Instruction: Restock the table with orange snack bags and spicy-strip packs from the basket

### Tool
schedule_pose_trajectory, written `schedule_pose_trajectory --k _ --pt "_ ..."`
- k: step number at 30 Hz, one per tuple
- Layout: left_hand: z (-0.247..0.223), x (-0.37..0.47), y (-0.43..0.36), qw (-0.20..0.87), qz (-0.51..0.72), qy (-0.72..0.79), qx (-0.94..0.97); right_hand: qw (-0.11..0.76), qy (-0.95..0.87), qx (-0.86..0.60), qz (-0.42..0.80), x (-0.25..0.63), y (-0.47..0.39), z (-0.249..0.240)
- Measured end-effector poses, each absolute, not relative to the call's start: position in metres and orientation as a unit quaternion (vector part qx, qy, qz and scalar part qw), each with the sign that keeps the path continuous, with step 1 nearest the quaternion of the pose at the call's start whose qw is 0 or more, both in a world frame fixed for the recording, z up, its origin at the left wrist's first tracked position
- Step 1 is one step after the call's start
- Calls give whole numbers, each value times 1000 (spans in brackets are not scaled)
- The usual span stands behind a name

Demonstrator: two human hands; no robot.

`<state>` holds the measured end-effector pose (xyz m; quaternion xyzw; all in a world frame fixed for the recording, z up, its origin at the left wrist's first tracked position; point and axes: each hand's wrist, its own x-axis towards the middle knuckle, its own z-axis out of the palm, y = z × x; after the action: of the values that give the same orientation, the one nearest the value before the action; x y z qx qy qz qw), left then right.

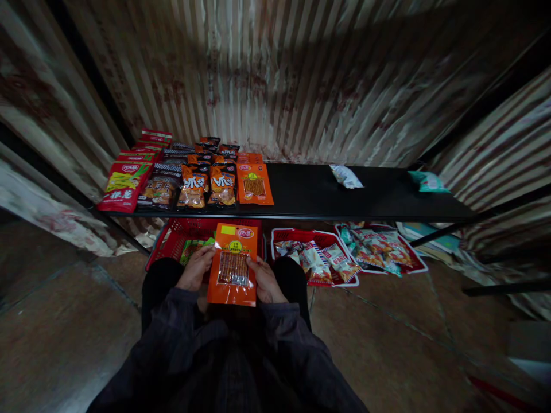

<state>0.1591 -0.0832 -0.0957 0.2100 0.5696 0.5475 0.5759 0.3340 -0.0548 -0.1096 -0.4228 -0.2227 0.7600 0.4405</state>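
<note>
Between my two hands is an orange snack packet [233, 238], upright, with a clear window showing brown sticks. My left hand [197, 269] grips its left edge and my right hand [264, 279] grips its right edge, both with fingers closed. Just beyond it, a matching orange packet [255, 184] stands on the black shelf [301, 189]. Left of that are orange-and-black snack bags [222, 186], dark brown snack bags [158, 187] and red snack bags [124, 182], in rows. Below the shelf, behind my hands, a red basket [172, 232] holds a green packet [193, 249].
A white-blue packet [346, 176] and a teal packet [428, 182] lie on the shelf's right part. Beneath it, a red-and-white basket [310, 234] and another basket [419, 265] hold several snack bags. Striped curtain [267, 80] and dark frame posts [92, 69] enclose the shelf.
</note>
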Motion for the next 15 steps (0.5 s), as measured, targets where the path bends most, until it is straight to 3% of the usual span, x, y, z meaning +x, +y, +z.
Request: schedule_pose_trajectory --k 15 --pt "-64 162 -76 513 625 559 185 408 -292 -430 751 342 -66 -77"
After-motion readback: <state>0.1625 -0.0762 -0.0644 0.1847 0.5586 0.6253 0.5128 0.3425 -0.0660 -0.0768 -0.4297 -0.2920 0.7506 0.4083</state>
